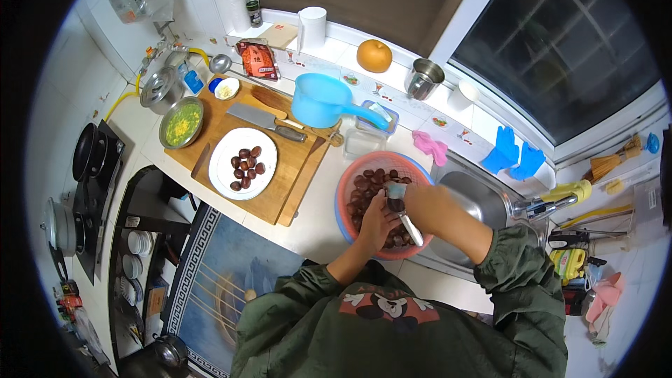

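Note:
Dark brown chestnuts (362, 194) fill a red-pink colander (343, 199) that sits in a blue basin (339, 215). Over the colander, the fingers of my left hand (379, 222) are closed around one chestnut (396, 205). My right hand (432, 204) is close beside it, smeared by motion, with its fingers mostly hidden. Between the two hands a white-handled tool (411, 229) shows; its working end and exact kind are unclear. More chestnuts (245, 163) rest on a white plate (222, 180) to the left.
The plate stands on a wooden cutting board (280, 199) with a cleaver (262, 121), near a bowl of green and yellow food (182, 123). A light blue ladle-like scoop (318, 101) lies behind. Right of the colander are a steel sink (472, 196) and faucet (546, 206).

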Demonstrator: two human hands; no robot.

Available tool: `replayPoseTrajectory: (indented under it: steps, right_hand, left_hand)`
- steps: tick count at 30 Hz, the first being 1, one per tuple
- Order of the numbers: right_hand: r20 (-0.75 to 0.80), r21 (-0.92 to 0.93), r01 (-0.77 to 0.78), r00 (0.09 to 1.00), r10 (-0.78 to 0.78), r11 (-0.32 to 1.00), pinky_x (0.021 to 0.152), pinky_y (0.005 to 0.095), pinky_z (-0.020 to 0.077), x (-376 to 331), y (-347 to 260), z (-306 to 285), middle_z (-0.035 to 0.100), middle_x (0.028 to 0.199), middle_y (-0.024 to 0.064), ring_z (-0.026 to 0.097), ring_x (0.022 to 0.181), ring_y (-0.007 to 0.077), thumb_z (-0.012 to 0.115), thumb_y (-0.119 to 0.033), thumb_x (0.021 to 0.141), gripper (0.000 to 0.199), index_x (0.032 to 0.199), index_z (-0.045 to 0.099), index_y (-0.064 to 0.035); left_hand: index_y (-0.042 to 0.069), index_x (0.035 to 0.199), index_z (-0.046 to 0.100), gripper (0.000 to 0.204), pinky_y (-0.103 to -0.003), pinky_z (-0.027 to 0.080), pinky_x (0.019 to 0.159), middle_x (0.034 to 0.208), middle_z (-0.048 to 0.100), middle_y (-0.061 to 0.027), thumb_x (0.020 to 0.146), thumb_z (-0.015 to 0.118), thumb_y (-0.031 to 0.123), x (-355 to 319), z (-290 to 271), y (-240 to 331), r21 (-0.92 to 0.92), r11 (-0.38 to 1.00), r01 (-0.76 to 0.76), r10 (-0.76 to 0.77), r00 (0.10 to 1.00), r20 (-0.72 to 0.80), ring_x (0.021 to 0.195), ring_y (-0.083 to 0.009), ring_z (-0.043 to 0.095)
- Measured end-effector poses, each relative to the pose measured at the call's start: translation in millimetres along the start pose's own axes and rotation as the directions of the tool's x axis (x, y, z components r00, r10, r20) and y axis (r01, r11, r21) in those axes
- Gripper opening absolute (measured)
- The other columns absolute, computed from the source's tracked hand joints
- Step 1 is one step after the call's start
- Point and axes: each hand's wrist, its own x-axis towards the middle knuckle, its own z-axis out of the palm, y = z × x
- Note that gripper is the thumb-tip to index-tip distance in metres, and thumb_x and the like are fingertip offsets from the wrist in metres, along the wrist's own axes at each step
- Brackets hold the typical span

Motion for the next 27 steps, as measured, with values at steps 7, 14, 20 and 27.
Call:
replayPoseTrajectory:
  steps: [7, 14, 20, 27]
  right_hand:
    - [-0.398, 0.052, -0.03, 0.916, 0.049, 0.998, 0.062, 0.04, 0.0508, 0.7, -11.2, 71.6, 0.061, 0.081, 0.0152, 0.064, 0.073, 0.0305, 0.064, -0.023, 0.073, 0.034, 0.091, 0.048, 0.0004]
    - [-0.008, 0.61, -0.172, 0.975, 0.223, 0.774, 0.065, 0.0426, 0.0485, 27.3, -5.1, 99.9, 0.06, 0.073, 0.0267, 0.061, 0.074, 0.0372, 0.064, -0.046, 0.074, 0.058, 0.086, 0.054, 0.0106]
    - [0.158, 0.716, -0.321, 0.94, 0.303, 0.621, 0.07, 0.0441, 0.049, 32.3, -12.7, 99.9, 0.063, 0.082, 0.0263, 0.062, 0.081, 0.0385, 0.058, -0.052, 0.076, 0.061, 0.084, 0.063, 0.0081]
    - [0.104, 0.682, -0.323, 0.931, 0.35, 0.657, 0.07, 0.0446, 0.0489, 27.3, -20.9, 97.0, 0.062, 0.081, 0.0279, 0.062, 0.08, 0.0387, 0.055, -0.052, 0.077, 0.061, 0.082, 0.062, 0.0091]
  left_hand:
    - [0.008, 0.106, 0.053, 0.028, -0.026, 0.048, 0.066, 0.091, 0.058, -0.0025, 0.087, 0.059, 0.027, -5.1, 8.0, 11.1, 0.112, 0.985, -0.135, 0.144, 0.987, -0.077, 0.078, -0.0131, 0.058]
    - [0.003, 0.099, 0.056, 0.02, -0.023, 0.047, 0.06, 0.084, 0.06, -0.002, 0.083, 0.064, 0.013, -2.5, -0.4, 11.7, 0.223, 0.947, -0.232, 0.257, 0.963, -0.086, 0.072, -0.0113, 0.058]
    - [0.002, 0.097, 0.059, 0.019, -0.023, 0.047, 0.062, 0.087, 0.062, -0.0026, 0.082, 0.065, 0.012, -7.4, 0.5, 11.5, 0.281, 0.936, -0.214, 0.256, 0.959, -0.124, 0.072, -0.0109, 0.059]
    - [0.002, 0.095, 0.06, 0.017, -0.023, 0.048, 0.063, 0.085, 0.062, -0.003, 0.082, 0.065, 0.012, -3.4, -8.6, 5.9, 0.311, 0.928, -0.206, 0.26, 0.955, -0.141, 0.074, -0.0109, 0.059]
